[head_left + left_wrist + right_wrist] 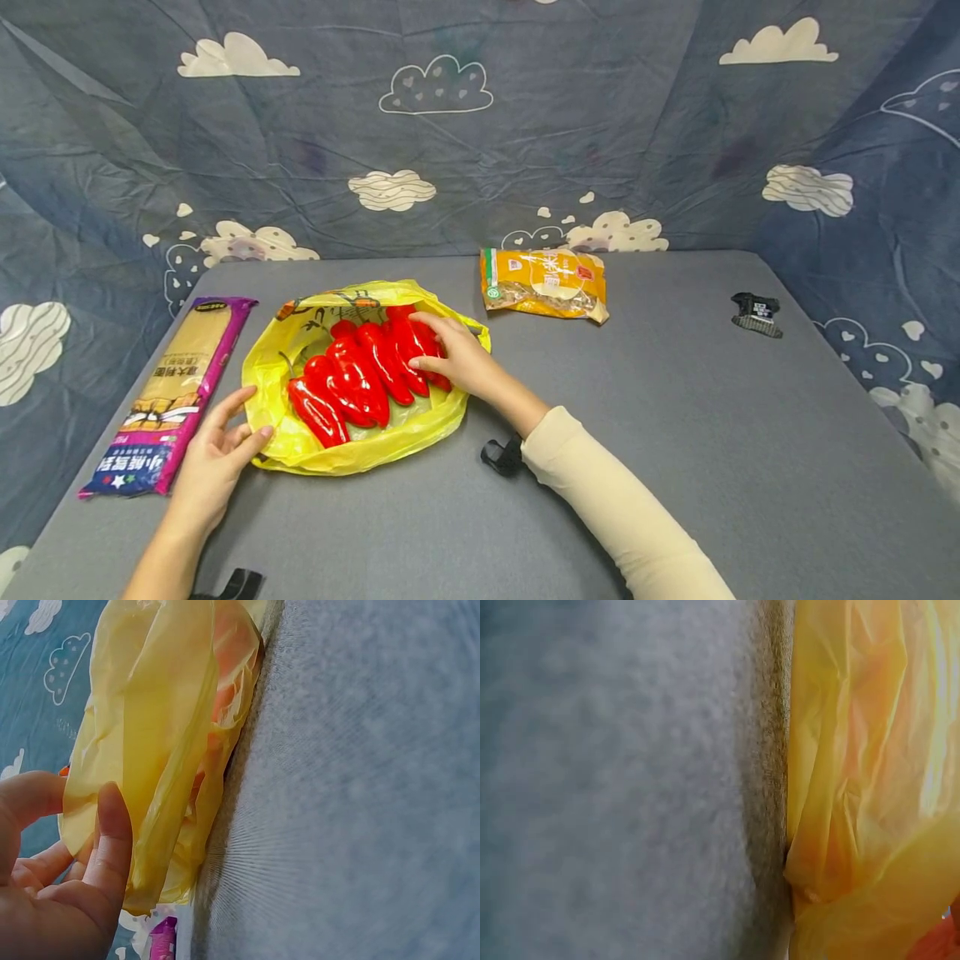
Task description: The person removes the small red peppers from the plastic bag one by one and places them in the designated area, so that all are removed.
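A yellow plastic bag (352, 462) lies on the table with its mouth wide, and several glossy red peppers (318, 412) sit side by side inside. My left hand (212, 454) pinches the bag's left rim between thumb and fingers; the left wrist view shows the thin yellow film (150, 735) between them. Reaching over the bag's right side, my right hand (459, 357) holds the rightmost pepper (408, 333), thumb on its near side and fingers across its top. The right wrist view has only the bag's crumpled side (855, 772) and the table, with the hand out of sight.
Left of the bag lies a long purple pack of noodles (176, 375). An orange food packet (546, 283) is at the table's back edge, and a small black item (756, 314) lies far right. A cloud-print cloth (585, 125) hangs behind the grey table (675, 400).
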Motion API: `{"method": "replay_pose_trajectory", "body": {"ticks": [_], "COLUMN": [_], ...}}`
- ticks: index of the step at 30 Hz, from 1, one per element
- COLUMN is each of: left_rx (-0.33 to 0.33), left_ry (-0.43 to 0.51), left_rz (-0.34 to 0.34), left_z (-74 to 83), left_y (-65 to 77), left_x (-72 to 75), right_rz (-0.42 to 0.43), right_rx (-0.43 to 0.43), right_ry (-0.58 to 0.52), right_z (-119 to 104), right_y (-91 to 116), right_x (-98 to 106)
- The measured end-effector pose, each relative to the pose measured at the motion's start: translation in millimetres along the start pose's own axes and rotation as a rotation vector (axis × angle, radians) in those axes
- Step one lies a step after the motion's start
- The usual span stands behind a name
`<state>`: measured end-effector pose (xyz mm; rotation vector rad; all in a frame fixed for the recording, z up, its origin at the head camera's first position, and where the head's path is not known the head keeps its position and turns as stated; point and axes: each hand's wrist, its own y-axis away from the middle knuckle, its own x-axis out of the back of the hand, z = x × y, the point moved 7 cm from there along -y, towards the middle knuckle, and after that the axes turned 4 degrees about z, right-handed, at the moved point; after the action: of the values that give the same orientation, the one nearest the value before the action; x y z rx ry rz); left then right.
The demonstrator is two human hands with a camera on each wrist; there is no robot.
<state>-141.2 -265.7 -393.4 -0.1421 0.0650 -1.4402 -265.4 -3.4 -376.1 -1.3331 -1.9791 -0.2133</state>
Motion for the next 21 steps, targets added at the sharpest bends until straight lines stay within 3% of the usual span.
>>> {"method": "replay_pose_trajectory", "body": {"ticks": [8,16,21], "left_rx": [-0.009,-0.01,-0.006], "left_ry": [0.01,0.01,0.02], "left_rz": [0.004,0.008,0.011], "left_z": [-1.4,-2.3,-2.7], "left_y": [-0.5,-0.2,-0.7], "left_x": [0.6,1.7,1.3], "right_rz": [-0.043,-0.051,-0.073], "right_rx": [-0.017,-0.019,-0.012], "right_ry": [0.038,-0.083,-0.196], "right_z": [-4.3,-7.7,-16.5], "right_y": [-2.3,12.2,34.0], "right_x": [-5.2,3.8,23.1]}}
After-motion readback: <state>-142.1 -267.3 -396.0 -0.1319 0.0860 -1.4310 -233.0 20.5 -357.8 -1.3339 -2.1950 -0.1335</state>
